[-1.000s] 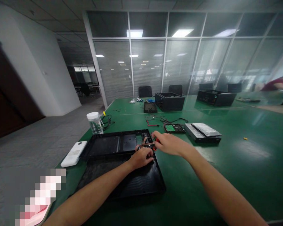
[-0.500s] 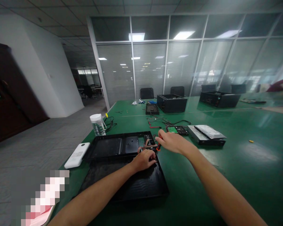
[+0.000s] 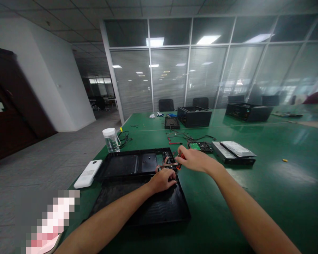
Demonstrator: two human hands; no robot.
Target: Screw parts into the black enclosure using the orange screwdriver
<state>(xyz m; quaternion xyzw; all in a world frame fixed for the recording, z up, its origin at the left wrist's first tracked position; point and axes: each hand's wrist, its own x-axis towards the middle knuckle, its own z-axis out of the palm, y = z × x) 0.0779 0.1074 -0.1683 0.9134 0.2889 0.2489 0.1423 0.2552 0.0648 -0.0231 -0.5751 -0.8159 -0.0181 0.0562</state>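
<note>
A black, opened computer case (image 3: pixel 127 164) lies flat on the green table (image 3: pixel 254 197), with a black panel (image 3: pixel 148 208) in front of it. My left hand (image 3: pixel 163 179) is closed at the case's near right corner, pressing on a bundle of coloured wires (image 3: pixel 165 164). My right hand (image 3: pixel 194 160) is closed around a red-handled tool (image 3: pixel 180 158), a screwdriver by its look, whose tip is at the case's right edge just above the wires.
A white device (image 3: pixel 88 174) and a clear jar (image 3: pixel 110 140) sit left of the case. A circuit board (image 3: pixel 200 146), loose cables and a drive with a flat silver unit (image 3: pixel 234 151) lie to the right. Black cases (image 3: pixel 193 116) stand farther back. A person's sleeve (image 3: pixel 316 96) shows far right.
Both hands stay at the case's right corner; the right hand has shifted slightly with the red tool. The camera view has tilted a little.
</note>
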